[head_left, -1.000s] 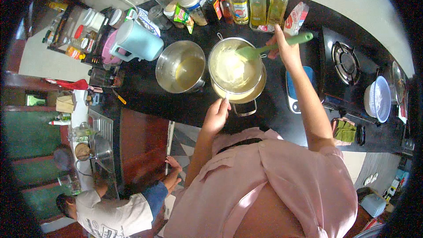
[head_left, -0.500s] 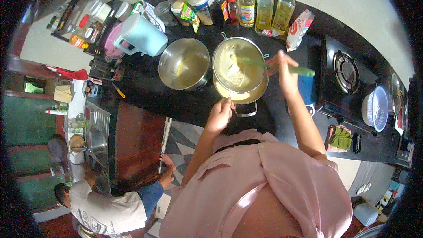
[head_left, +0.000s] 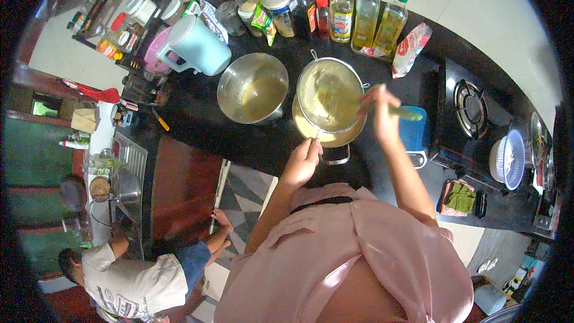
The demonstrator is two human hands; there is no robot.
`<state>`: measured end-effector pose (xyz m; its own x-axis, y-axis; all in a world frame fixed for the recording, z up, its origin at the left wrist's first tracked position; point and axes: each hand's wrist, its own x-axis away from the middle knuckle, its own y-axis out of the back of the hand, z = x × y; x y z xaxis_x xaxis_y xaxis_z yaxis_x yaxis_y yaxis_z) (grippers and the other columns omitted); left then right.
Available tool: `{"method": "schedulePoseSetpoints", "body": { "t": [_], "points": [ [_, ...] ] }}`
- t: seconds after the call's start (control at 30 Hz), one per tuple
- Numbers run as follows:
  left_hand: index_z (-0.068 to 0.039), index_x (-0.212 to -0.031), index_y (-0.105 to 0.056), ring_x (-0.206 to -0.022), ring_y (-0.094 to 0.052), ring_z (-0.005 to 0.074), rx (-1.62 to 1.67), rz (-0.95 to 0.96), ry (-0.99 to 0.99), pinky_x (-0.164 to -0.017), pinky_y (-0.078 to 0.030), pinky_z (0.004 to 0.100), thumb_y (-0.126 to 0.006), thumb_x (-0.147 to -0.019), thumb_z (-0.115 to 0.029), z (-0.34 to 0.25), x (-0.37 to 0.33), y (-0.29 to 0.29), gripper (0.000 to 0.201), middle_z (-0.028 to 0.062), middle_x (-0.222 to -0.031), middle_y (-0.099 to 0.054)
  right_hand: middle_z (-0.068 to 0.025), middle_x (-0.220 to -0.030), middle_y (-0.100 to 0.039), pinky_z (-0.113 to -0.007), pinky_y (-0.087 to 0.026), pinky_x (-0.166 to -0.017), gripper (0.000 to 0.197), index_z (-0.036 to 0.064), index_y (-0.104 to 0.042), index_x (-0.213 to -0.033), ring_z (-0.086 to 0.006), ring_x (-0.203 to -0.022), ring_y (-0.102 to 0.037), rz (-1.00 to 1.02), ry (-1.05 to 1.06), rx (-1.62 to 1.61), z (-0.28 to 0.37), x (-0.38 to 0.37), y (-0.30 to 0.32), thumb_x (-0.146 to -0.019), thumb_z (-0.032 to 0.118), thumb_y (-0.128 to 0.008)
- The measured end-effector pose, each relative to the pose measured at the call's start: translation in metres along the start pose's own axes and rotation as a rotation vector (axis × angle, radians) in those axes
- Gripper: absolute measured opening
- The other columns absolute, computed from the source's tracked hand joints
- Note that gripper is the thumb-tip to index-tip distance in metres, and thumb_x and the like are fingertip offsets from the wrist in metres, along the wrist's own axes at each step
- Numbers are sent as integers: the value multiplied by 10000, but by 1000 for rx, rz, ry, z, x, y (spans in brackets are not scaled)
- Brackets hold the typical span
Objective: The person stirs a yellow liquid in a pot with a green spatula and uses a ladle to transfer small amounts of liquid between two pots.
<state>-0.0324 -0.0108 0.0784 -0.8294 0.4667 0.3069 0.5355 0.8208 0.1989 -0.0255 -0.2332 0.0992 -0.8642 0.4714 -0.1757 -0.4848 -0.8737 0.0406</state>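
My left hand (head_left: 301, 163) is closed around the handle of a round metal sieve (head_left: 303, 76), which sits over a steel pot (head_left: 336, 162) with a loop handle. Pale yellow batter (head_left: 309, 132) shows in the pot below the sieve, and a smear of it coats the mesh. In my right hand (head_left: 381, 107) is a green spatula (head_left: 410, 113), gripped by its handle. Its blade reaches into the sieve and is blurred by motion. To the left of the pot stands a wide steel mixing bowl (head_left: 228, 93) with a little yellowish residue at its bottom.
Behind stand oil bottles (head_left: 365, 18), jars and a white-and-red packet (head_left: 411, 49). A light blue pitcher (head_left: 200, 48) is at the back left. On the right are a kitchen scale (head_left: 417, 159), a gas stove (head_left: 470, 104) and a basket (head_left: 513, 158). Another person (head_left: 137, 278) is at lower left.
The spatula has moved within the sieve, and my right hand has shifted slightly down with it. My left hand keeps its hold. The whole view has shifted a little.
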Motion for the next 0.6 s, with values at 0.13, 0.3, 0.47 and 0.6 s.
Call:
{"method": "schedulePoseSetpoints", "body": {
  "t": [0.13,0.3,0.47,0.6],
  "points": [
    [-70,-789,-483,-415,-312,69,-34,-49,2,-394,-265,245,-364,-944,-307,6,-1,5,308,-40,-492,-356,-100,-619,-549,-281,-432,-446,532,8,-523,-624,-162,-466,-520,130,-146,-69,11,28,-8,-908,438,-390],
    [-54,-780,-493,-499,-394,92,73,33,110,-480,-342,258,-377,-939,-289,-2,4,10,306,7,-553,-419,-120,-639,-572,-272,-456,-423,577,-2,-530,-642,-177,-441,-539,-59,-212,-278,41,-2,15,-909,477,-350],
    [-54,-781,-493,-498,-396,95,36,46,81,-484,-346,260,-373,-940,-291,-17,3,5,310,8,-553,-420,-116,-610,-553,-296,-452,-574,553,-10,-482,-567,-189,-576,-547,-14,78,56,27,2,-4,-947,351,-308],
    [-78,-789,-479,-434,-320,67,-37,-13,9,-406,-271,235,-348,-948,-288,-2,1,6,295,-35,-523,-364,-136,-604,-548,-279,-446,-442,584,8,-480,-548,-174,-448,-503,137,-270,-107,36,26,-7,-914,442,-342]
  ]
}}
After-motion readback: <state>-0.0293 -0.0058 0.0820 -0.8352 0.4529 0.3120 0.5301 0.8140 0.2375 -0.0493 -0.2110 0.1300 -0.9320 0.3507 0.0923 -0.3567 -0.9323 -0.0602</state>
